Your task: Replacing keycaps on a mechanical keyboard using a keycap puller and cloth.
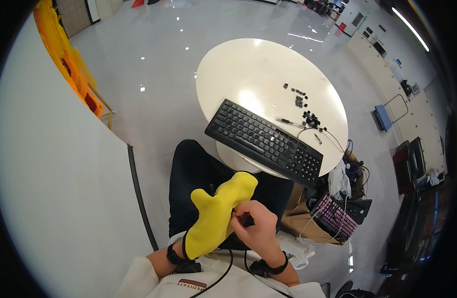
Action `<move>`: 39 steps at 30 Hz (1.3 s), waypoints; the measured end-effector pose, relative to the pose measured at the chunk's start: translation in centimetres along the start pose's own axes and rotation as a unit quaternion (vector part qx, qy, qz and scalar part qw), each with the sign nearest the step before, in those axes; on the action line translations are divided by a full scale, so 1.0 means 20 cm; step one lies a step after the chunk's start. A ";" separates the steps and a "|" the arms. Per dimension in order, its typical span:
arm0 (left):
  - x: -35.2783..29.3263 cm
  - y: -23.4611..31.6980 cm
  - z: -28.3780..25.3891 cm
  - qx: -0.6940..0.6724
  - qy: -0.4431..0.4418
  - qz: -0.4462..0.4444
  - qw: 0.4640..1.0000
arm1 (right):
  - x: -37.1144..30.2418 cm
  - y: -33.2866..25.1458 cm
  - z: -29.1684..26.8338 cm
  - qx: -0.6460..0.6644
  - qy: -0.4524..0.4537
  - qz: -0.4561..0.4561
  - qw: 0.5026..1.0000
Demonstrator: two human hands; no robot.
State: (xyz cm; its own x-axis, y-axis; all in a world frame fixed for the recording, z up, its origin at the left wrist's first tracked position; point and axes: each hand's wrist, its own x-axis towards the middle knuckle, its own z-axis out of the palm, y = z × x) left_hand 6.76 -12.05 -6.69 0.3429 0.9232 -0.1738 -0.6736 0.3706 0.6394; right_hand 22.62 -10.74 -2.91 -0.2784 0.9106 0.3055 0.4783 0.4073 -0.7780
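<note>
A yellow mitten [211, 216] with dark edging covers my left hand, its thumb part sticking up and its cuff at the wrist. The mitten hides those fingers. My right hand [258, 226] is closed in a pinch against the mitten's right side. A small dark bit shows at its fingertips; whether it is the mitten's edging or a separate piece, I cannot tell. Both hands are above my lap. Beyond them, a black keyboard [263, 141] lies slanted on a round white table [238, 64], touched by neither hand.
Several loose black keycaps [310, 119] and a pen [288, 121] lie right of the keyboard. Below the table's right side, a brown paper bag [298, 218] stands beside a pink-keyed keyboard [333, 217] and tangled cables [356, 171]. A white panel [65, 174] rises at my left.
</note>
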 end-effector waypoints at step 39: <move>-0.14 0.02 -0.16 0.080 -0.001 0.031 0.996 | -0.04 -0.11 0.07 0.055 -0.100 -0.045 0.992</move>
State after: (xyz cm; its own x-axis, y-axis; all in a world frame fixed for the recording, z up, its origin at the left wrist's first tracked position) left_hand 3.50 -14.25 -8.36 0.3058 0.9434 -0.1288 -0.5803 0.2919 0.7603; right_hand 20.52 -12.41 -2.17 -0.4810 0.8341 0.2702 0.3538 0.4666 -0.8107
